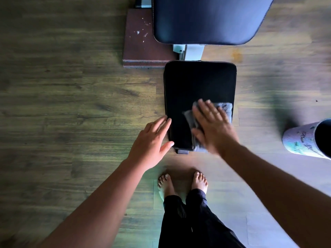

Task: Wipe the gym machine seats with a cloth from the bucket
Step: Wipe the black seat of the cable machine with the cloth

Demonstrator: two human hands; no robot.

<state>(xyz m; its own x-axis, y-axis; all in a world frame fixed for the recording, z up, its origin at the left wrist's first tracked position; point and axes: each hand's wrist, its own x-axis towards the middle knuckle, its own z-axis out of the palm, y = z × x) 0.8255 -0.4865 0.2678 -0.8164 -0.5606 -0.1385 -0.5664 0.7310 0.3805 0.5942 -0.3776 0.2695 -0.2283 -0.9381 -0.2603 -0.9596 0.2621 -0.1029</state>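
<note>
Right hand (213,126) flat on cloth (223,109), seat (197,83) near edge.

Both arms reach forward; the right hand (212,125) lies flat, fingers spread, palm down, while the left hand (152,142) hovers open beside it.

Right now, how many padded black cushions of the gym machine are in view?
2: the seat pad under the right hand and grey cloth, and the larger back pad above it, cut off by the frame.
</note>
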